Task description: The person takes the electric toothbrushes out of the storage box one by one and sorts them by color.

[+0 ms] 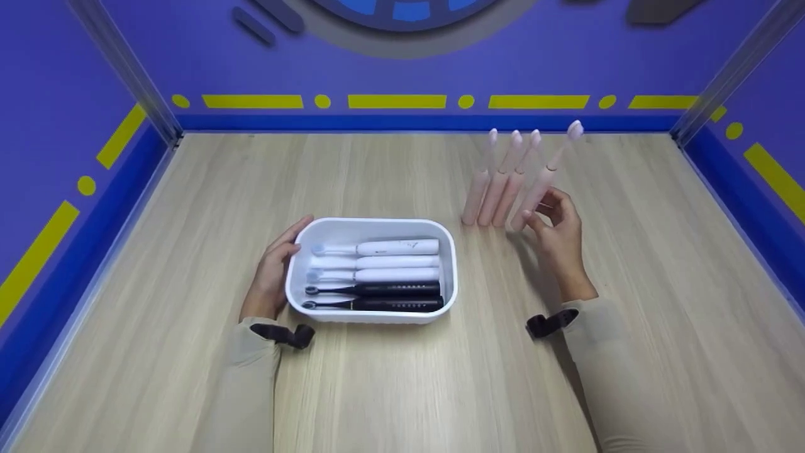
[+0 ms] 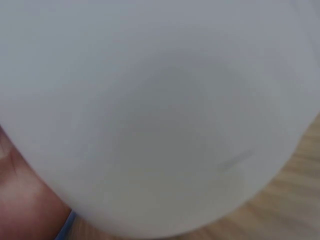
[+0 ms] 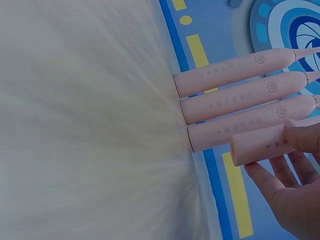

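My right hand (image 1: 560, 236) pinches a pale pink electric toothbrush (image 3: 262, 144) by its handle, between thumb and fingers. The brush tilts to the right, its base close to the tabletop. Just left of it, three more pink electric toothbrushes (image 1: 495, 195) stand upright in a row. My left hand (image 1: 272, 277) lies against the left end of a white plastic bin (image 1: 371, 318), fingers extended along the outer wall. Inside lie three white electric toothbrushes (image 1: 399, 262) and two black ones (image 1: 399, 289), side by side with heads to the left. The bin's wall (image 2: 165, 125) fills most of the left wrist view.
Under everything is a light wood-grain table (image 1: 371, 390). Blue-purple panels (image 1: 402, 75) with yellow dashes close off the back and both sides. A black wrist strap mount (image 1: 295, 335) sits on the left sleeve, another (image 1: 544, 325) on the right.
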Action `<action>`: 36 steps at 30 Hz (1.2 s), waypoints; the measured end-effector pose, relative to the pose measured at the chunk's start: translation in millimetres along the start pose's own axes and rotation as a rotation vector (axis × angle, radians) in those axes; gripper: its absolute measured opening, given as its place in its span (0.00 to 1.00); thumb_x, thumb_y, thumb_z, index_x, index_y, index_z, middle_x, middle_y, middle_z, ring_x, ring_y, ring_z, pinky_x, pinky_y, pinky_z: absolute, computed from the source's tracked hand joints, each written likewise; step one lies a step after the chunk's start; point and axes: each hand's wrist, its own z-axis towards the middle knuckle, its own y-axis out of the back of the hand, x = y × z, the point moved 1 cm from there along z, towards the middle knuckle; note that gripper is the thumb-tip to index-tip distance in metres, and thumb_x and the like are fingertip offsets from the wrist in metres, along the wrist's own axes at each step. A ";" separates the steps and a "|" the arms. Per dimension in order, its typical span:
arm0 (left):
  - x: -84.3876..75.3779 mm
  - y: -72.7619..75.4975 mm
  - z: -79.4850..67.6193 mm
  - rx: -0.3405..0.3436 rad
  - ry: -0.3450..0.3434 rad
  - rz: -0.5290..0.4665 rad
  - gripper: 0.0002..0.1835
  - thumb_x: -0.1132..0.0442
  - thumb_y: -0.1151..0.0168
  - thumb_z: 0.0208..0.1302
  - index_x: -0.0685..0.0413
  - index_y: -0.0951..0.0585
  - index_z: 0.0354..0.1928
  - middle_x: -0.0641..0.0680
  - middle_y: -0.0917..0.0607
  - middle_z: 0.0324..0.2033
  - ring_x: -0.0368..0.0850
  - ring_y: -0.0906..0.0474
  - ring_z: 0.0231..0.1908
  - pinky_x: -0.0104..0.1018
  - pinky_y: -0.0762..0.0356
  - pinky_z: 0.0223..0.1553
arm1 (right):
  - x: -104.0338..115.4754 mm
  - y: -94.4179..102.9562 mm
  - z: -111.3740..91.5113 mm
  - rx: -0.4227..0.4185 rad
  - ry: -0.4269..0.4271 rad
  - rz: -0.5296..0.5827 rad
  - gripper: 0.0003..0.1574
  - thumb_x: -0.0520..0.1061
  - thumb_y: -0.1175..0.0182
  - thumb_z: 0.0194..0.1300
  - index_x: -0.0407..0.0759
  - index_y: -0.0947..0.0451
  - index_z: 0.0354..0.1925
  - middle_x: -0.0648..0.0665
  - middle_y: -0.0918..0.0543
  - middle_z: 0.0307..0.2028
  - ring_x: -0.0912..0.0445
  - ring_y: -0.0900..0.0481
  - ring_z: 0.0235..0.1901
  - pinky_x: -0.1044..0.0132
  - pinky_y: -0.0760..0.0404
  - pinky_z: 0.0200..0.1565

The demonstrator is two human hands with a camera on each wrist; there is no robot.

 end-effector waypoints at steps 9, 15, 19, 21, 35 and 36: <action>-2.6 -0.5 1.9 0.007 0.000 -0.007 0.31 0.71 0.67 0.65 0.59 0.39 0.72 0.51 0.41 0.73 0.41 0.48 0.73 0.34 0.52 0.74 | -20.0 2.5 16.7 0.041 -0.048 -0.025 0.31 0.27 0.40 0.59 0.32 0.34 0.60 0.47 0.24 0.48 0.61 0.25 0.47 0.71 0.24 0.53; -3.0 -1.5 3.5 0.014 -0.009 -0.017 0.32 0.72 0.69 0.64 0.61 0.41 0.72 0.52 0.42 0.74 0.42 0.49 0.73 0.35 0.52 0.74 | -20.9 2.0 21.2 0.041 -0.050 -0.045 0.30 0.26 0.40 0.57 0.34 0.32 0.58 0.48 0.23 0.46 0.60 0.24 0.46 0.66 0.25 0.55; -2.2 -1.7 3.3 0.005 -0.005 -0.013 0.32 0.72 0.69 0.64 0.61 0.40 0.71 0.51 0.41 0.74 0.41 0.48 0.73 0.35 0.52 0.74 | -23.4 3.4 21.0 0.024 -0.057 -0.056 0.28 0.26 0.40 0.57 0.34 0.31 0.56 0.51 0.23 0.45 0.62 0.24 0.45 0.68 0.25 0.54; -1.8 -1.8 2.9 0.002 0.003 -0.014 0.31 0.72 0.68 0.64 0.60 0.40 0.72 0.51 0.41 0.73 0.41 0.48 0.73 0.35 0.53 0.74 | -24.9 4.7 20.7 0.005 -0.064 -0.038 0.26 0.26 0.41 0.57 0.33 0.31 0.55 0.48 0.22 0.44 0.60 0.23 0.44 0.70 0.24 0.51; -1.2 0.5 0.2 -0.008 0.013 0.019 0.31 0.71 0.67 0.65 0.58 0.39 0.72 0.49 0.41 0.74 0.40 0.50 0.74 0.34 0.54 0.74 | -33.9 10.4 16.7 0.320 -0.156 -0.151 0.41 0.29 0.40 0.60 0.33 0.43 0.69 0.30 0.35 0.66 0.37 0.34 0.65 0.49 0.32 0.65; -1.6 0.2 0.1 -0.008 0.014 0.020 0.31 0.71 0.67 0.64 0.58 0.39 0.72 0.49 0.41 0.74 0.40 0.50 0.74 0.34 0.54 0.74 | -33.9 11.5 16.7 0.320 -0.159 -0.187 0.39 0.29 0.40 0.60 0.32 0.40 0.67 0.30 0.33 0.65 0.38 0.33 0.64 0.49 0.32 0.65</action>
